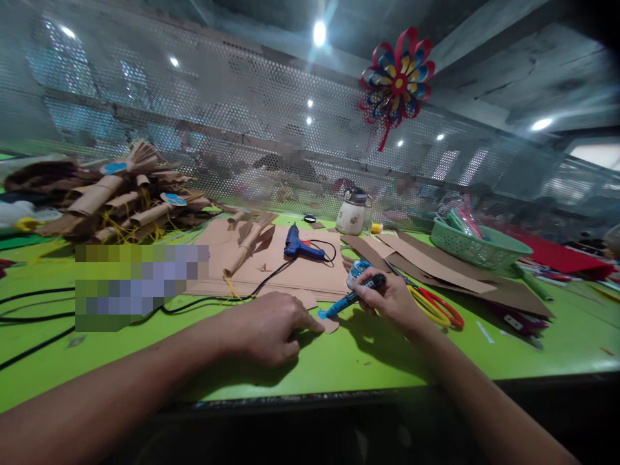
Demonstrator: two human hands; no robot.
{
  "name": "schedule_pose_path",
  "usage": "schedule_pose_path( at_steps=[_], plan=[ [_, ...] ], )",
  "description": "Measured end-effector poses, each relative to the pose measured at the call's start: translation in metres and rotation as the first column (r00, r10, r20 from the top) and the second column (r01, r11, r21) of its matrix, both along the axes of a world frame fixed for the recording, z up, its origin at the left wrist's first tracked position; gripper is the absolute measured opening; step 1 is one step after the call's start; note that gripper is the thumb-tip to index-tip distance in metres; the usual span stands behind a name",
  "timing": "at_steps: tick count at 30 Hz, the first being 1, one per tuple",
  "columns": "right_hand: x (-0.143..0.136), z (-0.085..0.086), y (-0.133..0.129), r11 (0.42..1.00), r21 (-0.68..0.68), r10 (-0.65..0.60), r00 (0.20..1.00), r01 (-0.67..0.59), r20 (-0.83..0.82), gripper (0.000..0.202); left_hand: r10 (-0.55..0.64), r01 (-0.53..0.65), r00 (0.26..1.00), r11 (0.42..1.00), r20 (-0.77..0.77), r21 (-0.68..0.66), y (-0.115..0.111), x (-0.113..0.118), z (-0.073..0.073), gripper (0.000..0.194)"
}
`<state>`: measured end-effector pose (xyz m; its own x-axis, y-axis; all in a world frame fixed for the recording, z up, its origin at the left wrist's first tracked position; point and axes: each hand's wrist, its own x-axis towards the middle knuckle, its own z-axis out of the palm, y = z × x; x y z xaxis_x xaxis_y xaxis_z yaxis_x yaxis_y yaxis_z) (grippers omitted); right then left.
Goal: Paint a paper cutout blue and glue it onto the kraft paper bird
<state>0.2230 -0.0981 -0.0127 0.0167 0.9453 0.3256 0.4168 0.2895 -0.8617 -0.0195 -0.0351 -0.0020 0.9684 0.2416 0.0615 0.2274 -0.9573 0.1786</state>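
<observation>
My left hand point(271, 326) lies low over the green table, index finger stretched out and the other fingers curled. Its fingertip holds down a small rounded piece of brown paper point(330, 327). In my right hand point(387, 298) is a blue marker point(346, 302) with a black end, tilted down to the left. The marker's tip touches the piece, where a patch of blue color point(321, 314) shows. Just behind my right hand stands a small round container with blue on it point(357, 270), partly covered by the hand.
A blue glue gun point(303, 247) with a black cord rests on brown paper sheets point(271, 278). Bundles of rolled brown paper point(130, 200) pile up at left. Yellow and red-handled scissors point(443, 309), a flask point(351, 212) and a green basket point(479, 244) stand right.
</observation>
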Motion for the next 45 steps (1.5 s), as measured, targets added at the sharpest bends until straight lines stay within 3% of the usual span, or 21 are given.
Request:
schedule_pose_path(
  at_steps=[21, 32, 39, 45],
  plan=[
    [0.002, -0.002, 0.001, 1.000, 0.010, 0.021, 0.999, -0.022, 0.029, 0.013, 0.000, 0.000, 1.000, 1.000, -0.006, -0.014, 0.000, 0.001, 0.000, 0.063],
    [0.001, 0.001, 0.000, 0.997, 0.050, -0.045, 0.995, 0.050, -0.085, 0.018, -0.003, 0.003, 1.000, 1.000, 0.010, -0.013, -0.001, 0.002, 0.002, 0.063],
    [0.008, 0.001, 0.004, 0.962, 0.148, -0.199, 0.961, 0.229, -0.191, 0.023, 0.002, -0.002, 1.000, 0.999, 0.008, -0.036, -0.001, 0.000, 0.000, 0.063],
    [0.012, -0.002, 0.006, 0.973, 0.154, -0.118, 0.940, 0.174, -0.321, 0.025, -0.010, 0.010, 1.000, 0.999, 0.000, -0.044, 0.000, -0.001, 0.000, 0.060]
  ],
)
